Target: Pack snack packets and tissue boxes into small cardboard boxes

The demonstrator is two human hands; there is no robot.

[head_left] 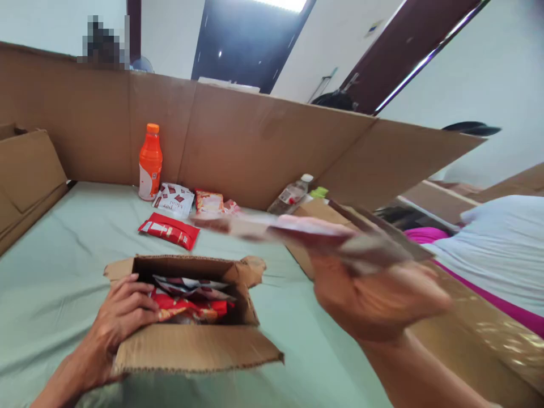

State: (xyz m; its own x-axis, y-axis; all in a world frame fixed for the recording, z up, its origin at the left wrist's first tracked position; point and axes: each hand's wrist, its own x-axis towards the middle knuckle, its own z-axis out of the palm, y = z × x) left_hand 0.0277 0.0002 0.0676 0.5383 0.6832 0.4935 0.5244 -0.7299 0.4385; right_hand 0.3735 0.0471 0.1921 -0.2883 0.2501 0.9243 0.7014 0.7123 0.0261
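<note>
Pale walls (pixel 170 34) behind a cardboard screen (pixel 255 130)

The cardboard screen runs along the far edge of the green-covered surface (pixel 310 345). Beyond that edge, a bright light (pixel 284 4) tops a dark panel (pixel 242 51); rightward, a dark red frame (pixel 403 51) slants.

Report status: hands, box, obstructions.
Left hand on box, partly covering its opening's left end. Right hand holding blurred packet. Box open, packets inside. No other obstruction seen.

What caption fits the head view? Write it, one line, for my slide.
Left hand on an open cardboard box of packets; right hand holding up a blurred flat packet.
</note>
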